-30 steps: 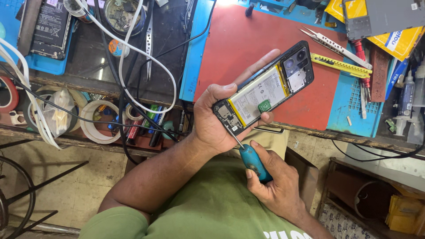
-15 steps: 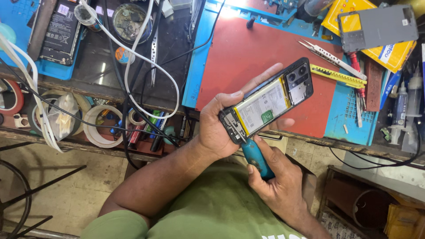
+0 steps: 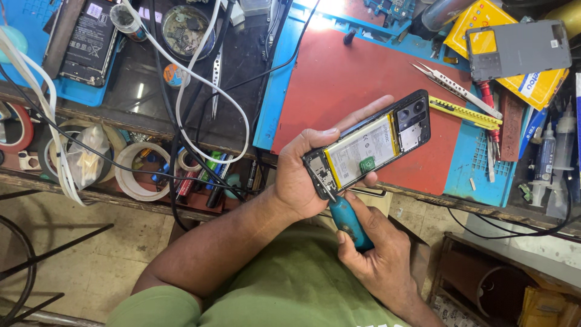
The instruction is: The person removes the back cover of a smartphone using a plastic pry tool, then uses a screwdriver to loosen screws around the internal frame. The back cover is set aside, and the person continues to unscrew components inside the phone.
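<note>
Two hands share the work: the left hand (image 3: 305,175) grips the opened phone (image 3: 369,148) above the red mat (image 3: 357,79), back cover (image 3: 517,48) already off, while the right hand (image 3: 378,254) clenches a screwdriver (image 3: 345,215) at its lower board; battery still in.

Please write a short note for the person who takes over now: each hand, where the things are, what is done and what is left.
Left hand: grip around the opened phone, held above the red mat, battery showing.
Right hand: grip on the blue-handled screwdriver, tip at the phone's lower end.
Done: the grey back cover is off and lies at the bench's far right.
Left: the lower-end screws; I cannot tell how many remain.
</note>
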Demonstrator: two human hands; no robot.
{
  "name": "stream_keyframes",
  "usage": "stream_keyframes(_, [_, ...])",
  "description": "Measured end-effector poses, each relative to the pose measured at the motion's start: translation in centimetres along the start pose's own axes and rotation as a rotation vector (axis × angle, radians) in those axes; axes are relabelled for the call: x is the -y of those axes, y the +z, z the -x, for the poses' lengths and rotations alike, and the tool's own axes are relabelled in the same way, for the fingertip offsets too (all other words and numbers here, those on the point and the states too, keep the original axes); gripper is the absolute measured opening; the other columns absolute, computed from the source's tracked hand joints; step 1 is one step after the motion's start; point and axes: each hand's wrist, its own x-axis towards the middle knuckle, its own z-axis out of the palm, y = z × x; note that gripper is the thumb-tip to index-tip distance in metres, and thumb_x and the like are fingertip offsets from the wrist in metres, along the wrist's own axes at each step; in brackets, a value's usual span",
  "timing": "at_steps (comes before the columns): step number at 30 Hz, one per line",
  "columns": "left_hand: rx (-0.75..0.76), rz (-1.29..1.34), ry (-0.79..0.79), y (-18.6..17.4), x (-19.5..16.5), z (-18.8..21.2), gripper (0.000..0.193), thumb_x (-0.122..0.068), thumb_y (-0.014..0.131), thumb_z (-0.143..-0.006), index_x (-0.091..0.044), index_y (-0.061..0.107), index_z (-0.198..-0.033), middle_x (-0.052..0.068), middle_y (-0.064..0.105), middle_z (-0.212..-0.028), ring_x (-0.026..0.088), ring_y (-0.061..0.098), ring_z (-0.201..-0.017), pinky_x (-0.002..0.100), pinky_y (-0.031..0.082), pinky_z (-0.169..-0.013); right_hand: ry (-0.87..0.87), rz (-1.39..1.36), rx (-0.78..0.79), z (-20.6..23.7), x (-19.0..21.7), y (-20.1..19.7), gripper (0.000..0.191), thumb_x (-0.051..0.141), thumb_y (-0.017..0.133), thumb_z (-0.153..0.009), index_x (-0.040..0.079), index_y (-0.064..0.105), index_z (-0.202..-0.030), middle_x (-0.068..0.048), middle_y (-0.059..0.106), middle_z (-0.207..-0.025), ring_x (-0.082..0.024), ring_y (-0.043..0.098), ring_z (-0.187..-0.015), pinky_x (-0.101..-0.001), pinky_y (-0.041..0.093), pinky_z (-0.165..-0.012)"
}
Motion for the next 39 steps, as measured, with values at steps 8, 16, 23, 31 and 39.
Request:
stream_keyframes(8, [-0.011, 0.002, -0.007, 0.1, -0.1, -0.1, 0.079, -0.031, 0.051, -0.103, -0.001, 0.019, -0.169, 0.019, 0.05, -0.15, 0.02, 0.059, -0.12, 0.035, 0.055, -0.099, -0.008, -0.011, -0.005, -0.1, 0.0, 0.0, 0.058, 0.014, 0.075, -0.084, 0.004, 0.06, -0.139, -0.008, 0.066, -0.084, -0.014, 0.064, -0.068, -0.0275, 0.053, -0.063])
stream_keyframes(16, [-0.02, -0.037, -0.022, 0.5, -0.1, -0.2, 0.085, -0.033, 0.051, -0.1, -0.004, 0.019, -0.173, 0.021, 0.048, -0.153, 0.03, 0.057, -0.122, 0.04, 0.051, -0.106, -0.018, -0.005, -0.014, 0.2, -0.2, -0.2, 0.056, 0.015, 0.075, -0.085, 0.005, 0.061, -0.139, -0.007, 0.067, -0.085, -0.012, 0.065, -0.072, -0.0268, 0.054, -0.067])
stream_keyframes(23, [0.003, 0.108, 0.109, 1.0, 0.0, -1.0, 0.088, -0.021, 0.059, -0.083, -0.007, 0.026, -0.164, 0.019, 0.044, -0.157, 0.034, 0.044, -0.147, 0.05, 0.037, -0.128, 0.137, -0.633, -0.103, 2.0, -1.9, -2.2, 0.058, 0.018, 0.064, -0.097, 0.002, 0.046, -0.149, -0.01, 0.073, -0.108, -0.01, 0.07, -0.089, -0.0267, 0.059, -0.082])
stream_keyframes(31, [-0.174, -0.269, 0.479, 1.2, 1.2, -2.6, 0.07, -0.045, 0.05, -0.109, -0.02, 0.024, -0.17, 0.011, 0.035, -0.164, 0.027, 0.047, -0.142, 0.043, 0.045, -0.113, -0.039, -0.165, -0.064, 3.2, -2.1, -2.7, 0.056, 0.009, 0.07, -0.087, 0.0, 0.056, -0.141, -0.014, 0.073, -0.108, -0.016, 0.071, -0.091, -0.028, 0.054, -0.082])
stream_keyframes(39, [-0.101, -0.288, 0.649, 0.1, 1.9, -2.7, 0.075, -0.069, 0.035, -0.11, -0.022, 0.023, -0.167, 0.012, 0.035, -0.161, 0.029, 0.056, -0.129, 0.048, 0.054, -0.107, 0.011, -0.109, -0.056, 3.2, -2.1, -1.6, 0.06, 0.007, 0.073, -0.081, 0.005, 0.059, -0.139, -0.009, 0.07, -0.091, -0.017, 0.068, -0.073, -0.0283, 0.055, -0.067])
